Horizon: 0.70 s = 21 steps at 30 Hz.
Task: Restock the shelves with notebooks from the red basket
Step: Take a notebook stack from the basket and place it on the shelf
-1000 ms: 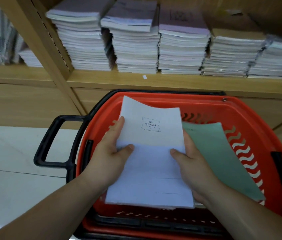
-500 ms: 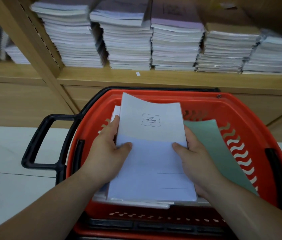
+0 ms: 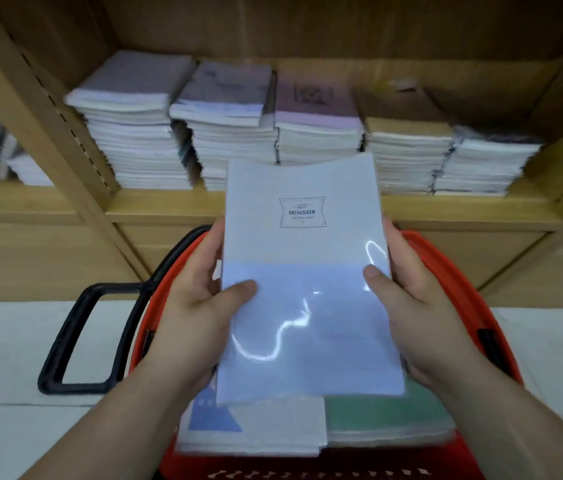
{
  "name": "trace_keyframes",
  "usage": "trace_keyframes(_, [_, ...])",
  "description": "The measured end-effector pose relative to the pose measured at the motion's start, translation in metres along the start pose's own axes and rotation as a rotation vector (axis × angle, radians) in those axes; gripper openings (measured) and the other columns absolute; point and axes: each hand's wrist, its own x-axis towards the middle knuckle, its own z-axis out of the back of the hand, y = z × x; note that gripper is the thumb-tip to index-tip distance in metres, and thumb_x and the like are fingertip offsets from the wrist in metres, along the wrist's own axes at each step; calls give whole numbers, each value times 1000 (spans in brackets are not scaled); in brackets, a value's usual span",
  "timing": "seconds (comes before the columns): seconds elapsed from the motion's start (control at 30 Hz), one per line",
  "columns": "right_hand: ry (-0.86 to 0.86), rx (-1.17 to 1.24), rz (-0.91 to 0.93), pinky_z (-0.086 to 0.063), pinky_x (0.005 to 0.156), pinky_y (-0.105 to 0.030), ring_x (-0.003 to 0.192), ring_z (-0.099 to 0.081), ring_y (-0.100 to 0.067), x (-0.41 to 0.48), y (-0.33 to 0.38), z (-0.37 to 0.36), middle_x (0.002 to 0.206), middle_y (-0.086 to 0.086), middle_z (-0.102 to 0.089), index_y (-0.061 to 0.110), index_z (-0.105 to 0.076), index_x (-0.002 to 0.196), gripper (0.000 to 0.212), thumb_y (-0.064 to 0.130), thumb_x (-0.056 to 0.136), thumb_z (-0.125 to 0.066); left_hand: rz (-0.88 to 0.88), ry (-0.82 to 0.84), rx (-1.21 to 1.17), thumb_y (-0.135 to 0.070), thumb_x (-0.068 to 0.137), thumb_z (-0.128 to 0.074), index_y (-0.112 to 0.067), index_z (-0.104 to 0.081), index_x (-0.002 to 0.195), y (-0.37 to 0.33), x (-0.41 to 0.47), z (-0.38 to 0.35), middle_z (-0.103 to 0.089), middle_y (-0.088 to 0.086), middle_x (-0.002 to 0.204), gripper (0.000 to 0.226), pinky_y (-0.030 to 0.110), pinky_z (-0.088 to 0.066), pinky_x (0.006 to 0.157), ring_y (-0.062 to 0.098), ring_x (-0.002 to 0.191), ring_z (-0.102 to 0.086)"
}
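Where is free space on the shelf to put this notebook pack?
Bare shelf board shows right of the last stack, before the side panel. The front lip below the stacks is narrow. The five stacks stand side by side, so elsewhere only their tops, such as the brown stack, offer room.

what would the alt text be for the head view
Both hands, left and right, hold a pale notebook pack labelled ENTHUSIASM above a red basket that holds more notebooks. Behind it, a wooden shelf carries five notebook stacks.

A stationery shop: stacked notebooks (image 3: 318,140) on wooden shelves (image 3: 169,206), red basket (image 3: 446,271).
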Motion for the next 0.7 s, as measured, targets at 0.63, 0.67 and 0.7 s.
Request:
trace_keyframes(0.63, [-31, 62, 474, -62, 69, -28, 91, -76, -12, 123, 264, -24, 104, 6, -78, 26, -66, 121, 48, -10, 99, -42, -378, -50, 173, 10, 95, -48, -24, -64, 127, -284, 106, -26, -77, 3, 108, 49, 38, -63, 70, 25, 92, -76])
trace_keyframes(0.67, [-69, 52, 436, -61, 63, -27, 83, -77, -12, 140, 273, -25, 97, 4, -78, 22, -68, 114, 44, -10, 98, -44, -351, -74, 187, 8, 96, -48, -21, -67, 118, -295, 116, -27, -78, 4, 101, 41, 34, -63, 64, 22, 85, -77])
trace_keyframes(0.7, [-100, 40, 402, -60, 59, -27, 76, -77, -14, 155, 281, -27, 93, 2, -78, 18, -69, 108, 39, -11, 96, -46, -321, -105, 196, 7, 97, -49, -18, -67, 111, -304, 126, -25, -79, 4, 94, 34, 30, -61, 58, 19, 77, -77])
